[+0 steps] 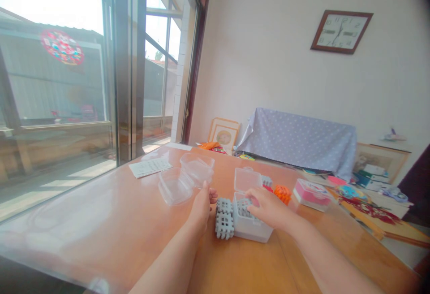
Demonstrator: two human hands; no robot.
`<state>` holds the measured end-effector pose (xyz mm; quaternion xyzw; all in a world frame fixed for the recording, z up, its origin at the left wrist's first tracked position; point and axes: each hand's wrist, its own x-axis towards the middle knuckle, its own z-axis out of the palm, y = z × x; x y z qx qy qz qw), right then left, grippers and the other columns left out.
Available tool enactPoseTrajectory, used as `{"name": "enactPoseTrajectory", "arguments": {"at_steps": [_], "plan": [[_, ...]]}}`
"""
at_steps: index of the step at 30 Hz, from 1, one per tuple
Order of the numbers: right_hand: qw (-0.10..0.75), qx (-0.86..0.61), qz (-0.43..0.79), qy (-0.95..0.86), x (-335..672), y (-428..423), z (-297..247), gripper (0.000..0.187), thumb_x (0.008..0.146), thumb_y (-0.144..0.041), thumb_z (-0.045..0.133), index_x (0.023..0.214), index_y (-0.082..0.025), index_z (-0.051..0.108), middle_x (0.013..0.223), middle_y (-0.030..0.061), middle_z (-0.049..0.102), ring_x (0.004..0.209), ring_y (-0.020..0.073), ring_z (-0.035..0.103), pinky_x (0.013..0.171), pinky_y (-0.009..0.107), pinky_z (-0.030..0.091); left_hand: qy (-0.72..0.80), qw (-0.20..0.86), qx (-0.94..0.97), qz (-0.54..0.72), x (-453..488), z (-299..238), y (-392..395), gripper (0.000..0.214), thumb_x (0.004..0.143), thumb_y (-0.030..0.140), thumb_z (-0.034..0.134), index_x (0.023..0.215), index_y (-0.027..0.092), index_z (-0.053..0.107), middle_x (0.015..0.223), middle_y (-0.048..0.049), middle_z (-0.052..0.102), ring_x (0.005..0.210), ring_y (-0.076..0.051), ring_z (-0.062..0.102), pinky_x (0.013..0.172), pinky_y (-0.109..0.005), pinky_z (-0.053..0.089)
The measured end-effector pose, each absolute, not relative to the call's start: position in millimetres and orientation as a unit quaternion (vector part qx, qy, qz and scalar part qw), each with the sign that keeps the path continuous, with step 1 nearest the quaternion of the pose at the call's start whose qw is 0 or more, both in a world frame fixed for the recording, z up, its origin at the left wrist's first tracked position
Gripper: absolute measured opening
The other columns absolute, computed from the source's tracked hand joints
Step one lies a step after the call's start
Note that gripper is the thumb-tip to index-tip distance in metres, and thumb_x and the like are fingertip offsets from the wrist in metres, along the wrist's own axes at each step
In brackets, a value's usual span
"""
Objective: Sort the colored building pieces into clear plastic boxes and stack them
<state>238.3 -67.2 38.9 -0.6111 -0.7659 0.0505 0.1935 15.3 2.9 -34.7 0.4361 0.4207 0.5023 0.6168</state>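
Observation:
My left hand (203, 203) is just left of two grey interlocking blocks (224, 226) on the table. Its thumb points up, its fingers are loosely bent, and I see nothing in it. My right hand (268, 206) reaches over the rim of a clear plastic box (253, 230), whose hinged lid (247, 180) stands open at the back. Thumb and fingers close around a grey notched block (244, 206) in the box; the fingertips are partly hidden. Behind the box are an orange block (282, 193), a red piece (268, 188) and another grey block (267, 180).
Beyond my left hand lie two clear plastic containers (175, 187) (198, 167) and a printed sheet (150, 166). A pink-and-white box (311, 194) stands on the right of the wooden table (168, 235). A window (60, 79) borders the left side; a cloth-covered object (298, 139) is behind.

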Motion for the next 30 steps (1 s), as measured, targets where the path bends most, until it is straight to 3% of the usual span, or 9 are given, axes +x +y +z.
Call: {"name": "enactPoseTrajectory", "arguments": {"at_steps": [10, 13, 17, 19, 21, 25, 28, 30], "plan": [[0.194, -0.604, 0.133, -0.761, 237, -70, 33, 0.034, 0.09, -0.025, 0.047, 0.116, -0.023, 0.068, 0.113, 0.0057, 0.074, 0.106, 0.0228, 0.068, 0.092, 0.034, 0.049, 0.423, 0.613, 0.432, 0.509, 16, -34, 2, 0.087, 0.076, 0.09, 0.031, 0.105, 0.015, 0.066, 0.117, -0.0177, 0.068, 0.102, -0.03, 0.061, 0.081, -0.04, 0.04], [0.189, -0.598, 0.132, -0.768, 233, -74, 37, 0.043, 0.092, -0.028, 0.045, 0.132, -0.024, 0.061, 0.13, 0.0075, 0.067, 0.119, 0.0245, 0.062, 0.102, 0.037, 0.046, 0.424, 0.612, 0.431, 0.511, 16, -33, 1, 0.087, 0.075, 0.09, 0.032, 0.104, 0.016, 0.066, 0.116, -0.0169, 0.068, 0.101, -0.03, 0.062, 0.081, -0.04, 0.041], [0.186, -0.577, 0.188, -0.773, 226, -75, 37, 0.06, 0.09, -0.022, 0.041, 0.151, -0.024, 0.04, 0.144, 0.008, 0.056, 0.131, 0.0223, 0.054, 0.11, 0.037, 0.04, 0.425, 0.613, 0.43, 0.509, 15, -29, 0, 0.089, 0.073, 0.092, 0.033, 0.102, 0.015, 0.066, 0.114, -0.0173, 0.069, 0.101, -0.03, 0.062, 0.08, -0.04, 0.041], [0.19, -0.566, 0.219, -0.772, 226, -74, 35, 0.066, 0.089, -0.019, 0.04, 0.154, -0.022, 0.032, 0.148, 0.0085, 0.053, 0.134, 0.0206, 0.051, 0.112, 0.036, 0.038, 0.425, 0.612, 0.43, 0.51, 15, -28, -1, 0.089, 0.072, 0.092, 0.034, 0.102, 0.015, 0.066, 0.114, -0.0177, 0.069, 0.1, -0.03, 0.062, 0.08, -0.04, 0.042], [0.21, -0.583, 0.197, -0.76, 231, -71, 35, 0.063, 0.09, -0.022, 0.041, 0.153, -0.021, 0.035, 0.149, 0.0092, 0.051, 0.136, 0.0219, 0.049, 0.112, 0.038, 0.037, 0.422, 0.612, 0.429, 0.513, 14, -29, -1, 0.089, 0.072, 0.092, 0.035, 0.101, 0.015, 0.066, 0.113, -0.0177, 0.069, 0.1, -0.03, 0.063, 0.08, -0.04, 0.042], [0.22, -0.677, 0.058, -0.7, 249, -70, 39, 0.05, 0.092, -0.029, 0.044, 0.14, -0.021, 0.053, 0.13, 0.0116, 0.066, 0.123, 0.0274, 0.058, 0.1, 0.039, 0.043, 0.419, 0.612, 0.428, 0.516, 15, -31, 0, 0.087, 0.071, 0.092, 0.037, 0.1, 0.015, 0.066, 0.112, -0.0167, 0.07, 0.099, -0.029, 0.063, 0.08, -0.039, 0.043], [0.176, -0.691, 0.032, -0.701, 255, -77, 42, 0.042, 0.094, -0.031, 0.042, 0.132, -0.024, 0.06, 0.104, 0.0086, 0.074, 0.101, 0.0248, 0.066, 0.084, 0.034, 0.045, 0.418, 0.613, 0.431, 0.513, 15, -30, 0, 0.086, 0.072, 0.091, 0.036, 0.101, 0.016, 0.066, 0.113, -0.016, 0.069, 0.1, -0.029, 0.063, 0.081, -0.04, 0.043], [0.15, -0.679, 0.029, -0.718, 253, -83, 42, 0.039, 0.095, -0.033, 0.041, 0.127, -0.026, 0.063, 0.099, 0.0074, 0.074, 0.094, 0.024, 0.065, 0.079, 0.032, 0.043, 0.422, 0.611, 0.435, 0.51, 15, -29, 0, 0.085, 0.073, 0.09, 0.036, 0.102, 0.016, 0.066, 0.112, -0.0164, 0.07, 0.101, -0.03, 0.063, 0.081, -0.04, 0.043]]}}
